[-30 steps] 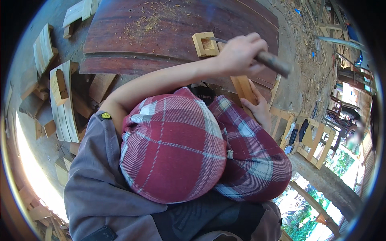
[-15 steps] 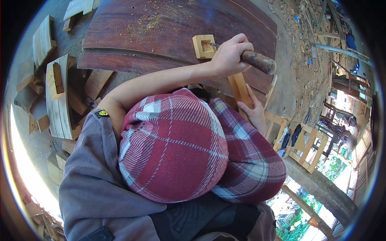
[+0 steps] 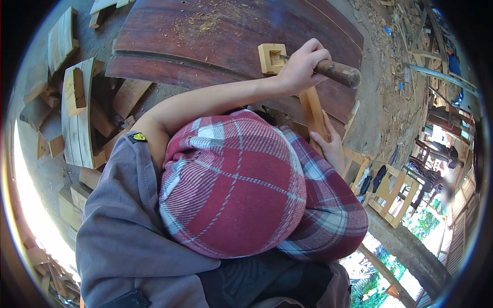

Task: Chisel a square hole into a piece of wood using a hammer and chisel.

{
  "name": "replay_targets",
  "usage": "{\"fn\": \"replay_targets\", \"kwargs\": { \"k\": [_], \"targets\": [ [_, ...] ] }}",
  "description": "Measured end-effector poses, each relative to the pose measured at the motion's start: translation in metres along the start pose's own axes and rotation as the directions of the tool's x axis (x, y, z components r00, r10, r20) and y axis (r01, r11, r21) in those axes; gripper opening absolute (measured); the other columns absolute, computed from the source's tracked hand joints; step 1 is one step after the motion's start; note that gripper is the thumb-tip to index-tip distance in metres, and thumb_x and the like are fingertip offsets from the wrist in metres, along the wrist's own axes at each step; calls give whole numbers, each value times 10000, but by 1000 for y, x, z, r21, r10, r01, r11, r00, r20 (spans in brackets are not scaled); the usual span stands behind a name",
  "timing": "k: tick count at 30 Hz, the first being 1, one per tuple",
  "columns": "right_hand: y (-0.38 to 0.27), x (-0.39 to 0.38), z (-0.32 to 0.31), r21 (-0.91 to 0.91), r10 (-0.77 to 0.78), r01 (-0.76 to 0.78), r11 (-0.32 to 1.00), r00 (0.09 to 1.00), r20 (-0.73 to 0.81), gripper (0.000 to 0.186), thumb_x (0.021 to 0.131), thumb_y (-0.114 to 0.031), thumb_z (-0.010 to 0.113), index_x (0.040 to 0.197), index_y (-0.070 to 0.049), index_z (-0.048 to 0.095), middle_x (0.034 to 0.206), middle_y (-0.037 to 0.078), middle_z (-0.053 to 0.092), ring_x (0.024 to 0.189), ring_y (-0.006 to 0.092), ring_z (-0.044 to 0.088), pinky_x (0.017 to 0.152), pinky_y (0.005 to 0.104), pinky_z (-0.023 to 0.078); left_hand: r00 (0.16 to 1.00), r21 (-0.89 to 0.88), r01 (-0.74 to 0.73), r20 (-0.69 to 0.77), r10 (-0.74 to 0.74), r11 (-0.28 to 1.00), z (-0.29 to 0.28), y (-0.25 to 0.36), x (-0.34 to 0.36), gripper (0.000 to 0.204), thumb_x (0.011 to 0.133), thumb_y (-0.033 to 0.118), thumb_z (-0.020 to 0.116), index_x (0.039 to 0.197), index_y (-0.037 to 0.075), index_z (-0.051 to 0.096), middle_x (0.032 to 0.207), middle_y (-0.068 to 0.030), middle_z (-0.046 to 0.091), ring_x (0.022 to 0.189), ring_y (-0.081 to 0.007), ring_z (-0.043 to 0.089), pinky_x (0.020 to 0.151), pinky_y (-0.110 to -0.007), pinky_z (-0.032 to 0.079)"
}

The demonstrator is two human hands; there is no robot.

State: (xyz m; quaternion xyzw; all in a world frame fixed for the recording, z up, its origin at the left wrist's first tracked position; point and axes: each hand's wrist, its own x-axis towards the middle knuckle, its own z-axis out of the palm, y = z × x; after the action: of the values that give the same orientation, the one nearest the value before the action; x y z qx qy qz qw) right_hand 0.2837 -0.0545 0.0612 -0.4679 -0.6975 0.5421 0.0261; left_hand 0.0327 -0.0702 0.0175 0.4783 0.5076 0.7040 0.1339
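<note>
A pale, freshly cut length of squared timber with a rectangular mortise frame at its far end (image 3: 310, 92) lies on the dark reddish-brown curved wooden desk (image 3: 205, 36), running from the frame toward the person's body. The frame end (image 3: 270, 57) is a light yellow block with a rectangular hole through it, and pale chips sit inside the hole; the shaft below it is the same light wood, smooth and straight-edged.

The left hand (image 3: 300, 66), reaching across from the arm that comes in at the left, has its fingers clenched around a dark brown, rounded wooden tool handle (image 3: 338, 73), whose far end sticks out to the right of the fist. A thin metal shank runs from the fist into the frame's hole. The right hand (image 3: 328, 146) rests against the near end of the timber shaft, fingers laid flat along its side, touching it rather than wrapped around it.

Fine sawdust and shavings (image 3: 197, 23) are scattered over the dark desk. To the left lie stacked pale wooden offcuts and slotted blocks (image 3: 77, 110). A red and white checked cloth (image 3: 236, 190) fills the middle of the view.
</note>
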Motion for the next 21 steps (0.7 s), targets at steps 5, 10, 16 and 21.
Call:
{"fn": "replay_targets", "kwargs": {
  "k": [5, 10, 16, 21],
  "targets": [
    [-3, -5, -3, -14, 55, -55, 998, 998, -9, 790, 842, -156, 741, 1511, -58, 334, 1375, 164, 535, 1204, 196, 555, 1029, 305, 419, 1000, -13, -12, -29, 12, 1000, -1, -1, 6, 285, 723, 74, 782, 930, 51, 587, 967, -114, 507, 887, -314, 569, 766, -399, 488],
    [-4, -3, 1, 28, 50, -50, 998, 999, 1, 794, 843, -165, 738, 1510, -42, 326, 1382, 170, 527, 1210, 203, 553, 1035, 305, 415, 999, 22, 24, -49, -23, 999, -2, -4, 5, 291, 734, 80, 781, 950, 51, 587, 973, -115, 509, 895, -321, 573, 764, -403, 490],
    [-9, -6, -1, -16, 67, -67, 998, 998, 1, 794, 838, -174, 743, 1507, -41, 336, 1385, 171, 525, 1215, 202, 551, 1033, 303, 412, 998, 8, -59, 9, 58, 998, 5, -8, 7, 301, 746, 35, 763, 982, 46, 577, 954, -114, 539, 867, -344, 584, 742, -398, 483],
    [-24, -20, -22, -70, 27, -28, 997, 1000, -13, 794, 826, -216, 752, 1499, -55, 363, 1391, 173, 522, 1223, 215, 551, 1026, 293, 410, 994, 12, -47, 100, 46, 999, 3, -15, 11, 290, 773, 47, 748, 999, 51, 567, 931, -138, 599, 896, -370, 602, 763, -417, 488]
  ]
}}
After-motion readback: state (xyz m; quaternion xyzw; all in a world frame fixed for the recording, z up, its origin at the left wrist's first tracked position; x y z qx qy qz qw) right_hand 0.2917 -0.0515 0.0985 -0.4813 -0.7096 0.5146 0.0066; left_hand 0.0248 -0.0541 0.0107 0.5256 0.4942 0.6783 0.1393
